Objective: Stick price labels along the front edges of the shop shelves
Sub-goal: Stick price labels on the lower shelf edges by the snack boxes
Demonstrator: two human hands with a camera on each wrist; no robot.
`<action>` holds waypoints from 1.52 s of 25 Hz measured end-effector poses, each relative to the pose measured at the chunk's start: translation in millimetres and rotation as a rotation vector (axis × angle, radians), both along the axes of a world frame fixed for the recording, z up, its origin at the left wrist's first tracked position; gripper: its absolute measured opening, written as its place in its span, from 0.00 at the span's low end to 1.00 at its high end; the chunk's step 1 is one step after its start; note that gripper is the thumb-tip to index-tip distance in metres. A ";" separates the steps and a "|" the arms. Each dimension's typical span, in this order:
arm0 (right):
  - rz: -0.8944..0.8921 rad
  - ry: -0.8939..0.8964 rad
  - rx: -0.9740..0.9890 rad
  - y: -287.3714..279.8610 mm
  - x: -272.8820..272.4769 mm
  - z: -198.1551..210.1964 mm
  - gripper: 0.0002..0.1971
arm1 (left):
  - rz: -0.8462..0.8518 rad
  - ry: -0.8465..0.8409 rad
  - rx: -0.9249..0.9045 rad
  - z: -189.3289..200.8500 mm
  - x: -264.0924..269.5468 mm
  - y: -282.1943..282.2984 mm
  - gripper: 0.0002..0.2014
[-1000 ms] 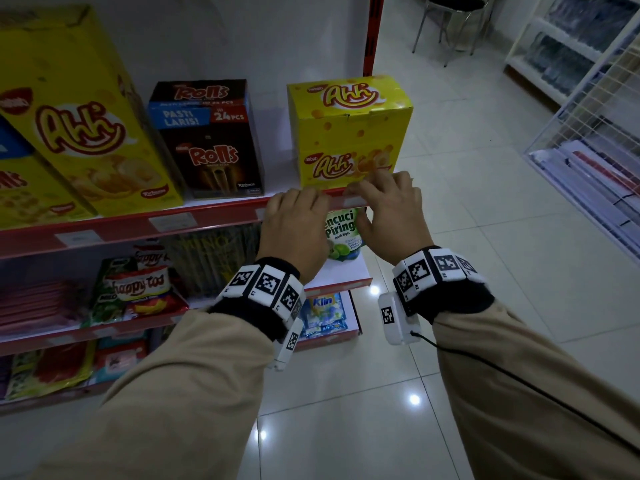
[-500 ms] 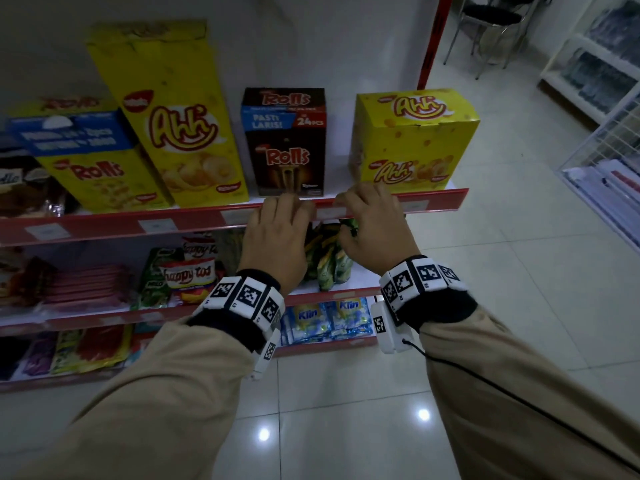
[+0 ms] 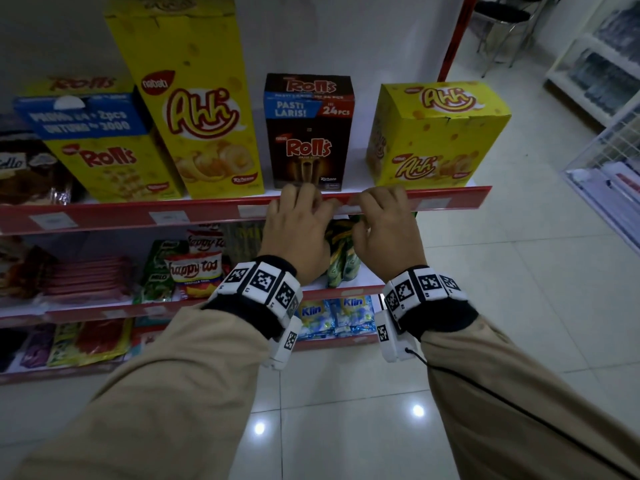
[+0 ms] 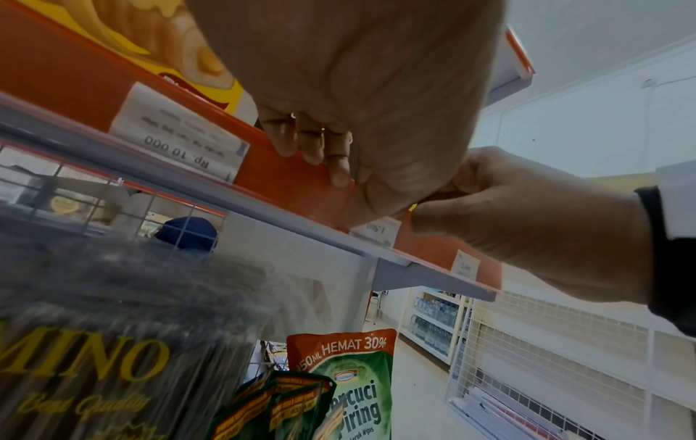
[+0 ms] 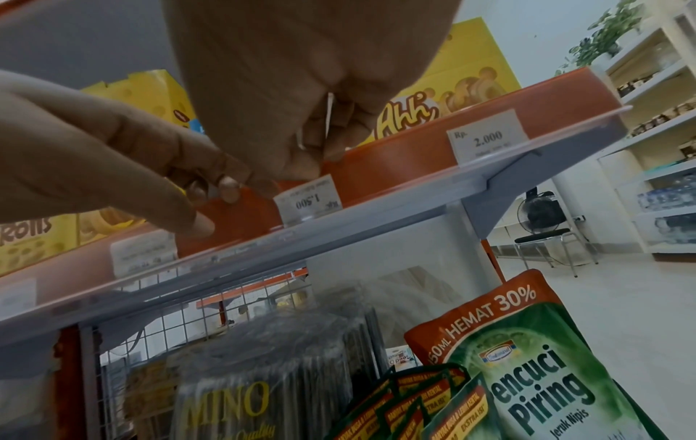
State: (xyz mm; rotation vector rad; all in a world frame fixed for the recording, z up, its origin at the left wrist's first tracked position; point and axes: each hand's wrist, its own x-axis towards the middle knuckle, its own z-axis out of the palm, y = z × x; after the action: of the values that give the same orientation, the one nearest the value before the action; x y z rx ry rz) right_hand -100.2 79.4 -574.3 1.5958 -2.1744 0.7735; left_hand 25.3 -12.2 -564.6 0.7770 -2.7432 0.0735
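The red front strip of the top shelf runs below the snack boxes. My left hand grips the strip under the brown Rolls box, fingers curled over its top edge and thumb on its face. My right hand, just to the right, pinches the top of a white price label reading 1.500. The label sits upside down against the strip. Other labels stand in the strip: 10.000 to the left and 2.000 to the right.
Yellow Ahh boxes and Rolls boxes fill the top shelf. Below hang snack bags and a green dish-soap pouch. White tiled floor opens to the right, with a chair and a wire rack beyond.
Both hands have slid left along the red strip, from under the right-hand yellow Ahh box to under the brown Rolls box. The head view has pulled back and turned left.
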 end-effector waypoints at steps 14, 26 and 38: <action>-0.017 -0.199 0.055 -10.2 -9.1 19.9 0.04 | -0.118 0.206 0.143 -1.9 11.1 -19.4 0.19; 0.144 -1.082 -0.235 -15.8 24.5 15.0 0.08 | -0.111 0.419 0.357 -3.7 12.1 -24.1 0.13; 0.043 -0.489 -0.118 -21.1 11.2 20.4 0.05 | -0.058 0.152 0.181 9.4 32.9 -32.6 0.15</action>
State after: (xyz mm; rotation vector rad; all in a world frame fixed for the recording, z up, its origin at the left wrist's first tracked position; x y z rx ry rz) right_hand -89.1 58.3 -553.9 1.5165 -2.3578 1.4008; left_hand 58.2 -44.8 -555.2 0.7161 -2.6498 -0.2396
